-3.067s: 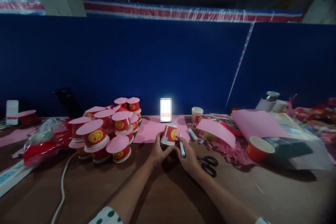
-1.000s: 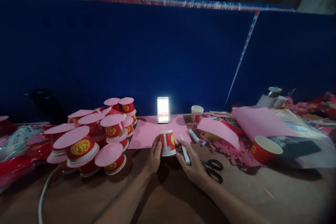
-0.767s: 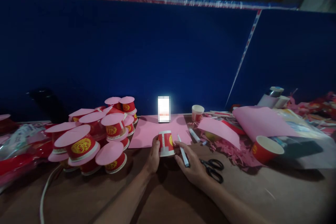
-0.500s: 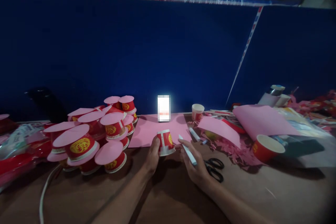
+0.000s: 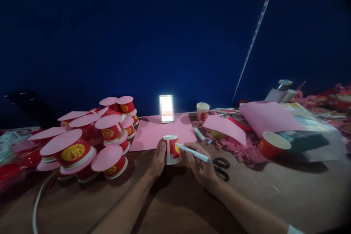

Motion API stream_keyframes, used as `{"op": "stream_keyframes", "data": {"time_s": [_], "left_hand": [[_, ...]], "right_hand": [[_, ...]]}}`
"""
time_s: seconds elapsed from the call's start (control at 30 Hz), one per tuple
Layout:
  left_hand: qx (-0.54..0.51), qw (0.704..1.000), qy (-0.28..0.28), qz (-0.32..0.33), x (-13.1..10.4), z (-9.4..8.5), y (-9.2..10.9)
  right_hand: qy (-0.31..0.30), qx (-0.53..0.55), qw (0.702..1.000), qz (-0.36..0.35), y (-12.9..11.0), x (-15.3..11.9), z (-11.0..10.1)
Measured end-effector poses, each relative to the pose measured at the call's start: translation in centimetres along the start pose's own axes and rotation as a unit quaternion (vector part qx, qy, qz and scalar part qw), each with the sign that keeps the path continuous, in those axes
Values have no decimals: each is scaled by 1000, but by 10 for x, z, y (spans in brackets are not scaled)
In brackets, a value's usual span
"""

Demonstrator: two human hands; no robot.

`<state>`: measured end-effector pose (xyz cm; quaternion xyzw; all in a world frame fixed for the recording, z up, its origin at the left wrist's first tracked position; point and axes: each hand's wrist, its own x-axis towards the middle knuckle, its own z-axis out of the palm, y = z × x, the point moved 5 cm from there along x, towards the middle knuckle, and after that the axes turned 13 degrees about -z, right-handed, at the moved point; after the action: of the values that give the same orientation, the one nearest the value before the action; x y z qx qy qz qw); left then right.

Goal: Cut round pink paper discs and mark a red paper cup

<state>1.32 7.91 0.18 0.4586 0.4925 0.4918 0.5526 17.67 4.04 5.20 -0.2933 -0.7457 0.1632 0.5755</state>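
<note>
My left hand (image 5: 158, 161) is closed on the left side of a red paper cup (image 5: 172, 150) with a gold emblem. The cup is upside down, its wide rim low, just above or on the brown table. In my right hand (image 5: 201, 166) is a slim white pen (image 5: 196, 152), which may be a glue pen. Its tip points left and is at the cup's right side, near the emblem; whether it touches cannot be made out. Behind the cup lies a pink paper sheet (image 5: 156, 131). Black-handled scissors (image 5: 221, 168) lie beside my right hand.
Red cups topped with pink paper discs (image 5: 68, 142) are stacked at left, near a white cable (image 5: 35, 208). A lit phone (image 5: 166, 109) stands behind the sheet. At right are a loose cup (image 5: 274, 144), pink paper (image 5: 270, 119), shreds (image 5: 246, 150) and a white tube (image 5: 199, 134).
My right hand has turned the pen, so its tip now points left at the cup instead of up and away. The view has tilted down a little.
</note>
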Motion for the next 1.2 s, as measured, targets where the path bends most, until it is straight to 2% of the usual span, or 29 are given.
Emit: {"op": "stream_keyframes", "data": {"time_s": [0.33,0.9,1.2], "left_hand": [[55,997,9,44,-2,2,6],[16,999,26,19,-3,1,7],[47,998,24,26,-3,2,8]], "right_hand": [[-8,34,999,17,4,-2,3],[-14,20,1000,12,3,-2,5],[-19,16,1000,3,3,-1,4]]}}
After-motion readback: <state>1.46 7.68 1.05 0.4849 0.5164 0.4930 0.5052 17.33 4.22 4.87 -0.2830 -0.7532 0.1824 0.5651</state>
